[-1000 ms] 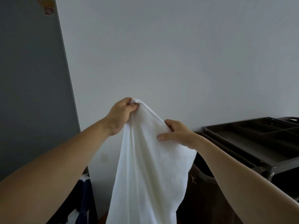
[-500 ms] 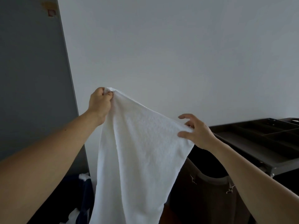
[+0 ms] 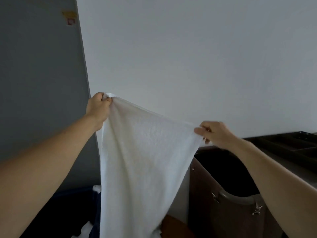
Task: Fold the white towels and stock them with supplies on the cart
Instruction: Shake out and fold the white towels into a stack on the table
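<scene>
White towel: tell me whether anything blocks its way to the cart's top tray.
Nothing visible blocks it. The left hand and right hand hold the white towel up by its top edge. The top tray lies right of it, past the right hand; only the cart's open dark bag sits between, lower down.

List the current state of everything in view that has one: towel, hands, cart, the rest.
white towel: unfolded, held up by its top edge, hanging down
left hand: grips one top corner, bunched in the fist
right hand: pinches the other end of the top edge
cart tray: only partly in view, no folded towel visible on it
brown bag: open at the top, inside too dark to tell
white linen: crumpled, low down behind the towel
</scene>
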Tool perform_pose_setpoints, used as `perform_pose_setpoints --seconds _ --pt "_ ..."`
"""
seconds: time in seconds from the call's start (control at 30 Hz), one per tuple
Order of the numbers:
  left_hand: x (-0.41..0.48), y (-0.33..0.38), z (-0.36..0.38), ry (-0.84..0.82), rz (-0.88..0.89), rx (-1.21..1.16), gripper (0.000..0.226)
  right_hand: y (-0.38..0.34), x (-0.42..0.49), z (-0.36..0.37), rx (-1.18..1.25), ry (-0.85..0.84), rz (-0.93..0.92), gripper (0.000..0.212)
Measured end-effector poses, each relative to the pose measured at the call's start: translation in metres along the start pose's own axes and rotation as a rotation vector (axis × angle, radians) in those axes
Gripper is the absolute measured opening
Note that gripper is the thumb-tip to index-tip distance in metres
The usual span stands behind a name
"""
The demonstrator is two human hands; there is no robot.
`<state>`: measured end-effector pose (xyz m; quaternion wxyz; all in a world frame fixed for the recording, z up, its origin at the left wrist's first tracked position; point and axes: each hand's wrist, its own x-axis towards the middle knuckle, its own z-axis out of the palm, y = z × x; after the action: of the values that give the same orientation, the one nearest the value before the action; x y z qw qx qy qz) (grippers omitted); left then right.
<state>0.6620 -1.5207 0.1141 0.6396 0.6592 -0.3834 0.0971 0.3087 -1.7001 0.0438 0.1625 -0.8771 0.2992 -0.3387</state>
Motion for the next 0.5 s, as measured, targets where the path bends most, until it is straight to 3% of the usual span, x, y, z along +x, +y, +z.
perform_pose_setpoints --seconds 0.07,0.17,0.27,0.4,0.5 --pt "0.007 -0.005 -0.015 0.011 0.026 0.071 0.019 -0.018 0.016 -0.010 -0.059 0.107 -0.028 0.031" --pt "0.015 -0.016 -0.037 0.017 0.009 0.132 0.019 -0.047 0.030 -0.010 -0.214 -0.026 -0.050 0.033" --pt "0.015 -0.031 -0.055 -0.049 -0.014 0.162 0.024 -0.066 0.039 -0.012 -0.105 0.074 -0.040 0.030" --pt "0.010 -0.036 -0.070 -0.142 -0.037 0.131 0.023 -0.077 0.040 -0.009 -0.027 0.067 0.016 0.028" --pt "0.005 -0.030 -0.069 -0.204 -0.110 -0.043 0.026 -0.079 0.040 -0.008 0.191 0.197 0.090 0.027"
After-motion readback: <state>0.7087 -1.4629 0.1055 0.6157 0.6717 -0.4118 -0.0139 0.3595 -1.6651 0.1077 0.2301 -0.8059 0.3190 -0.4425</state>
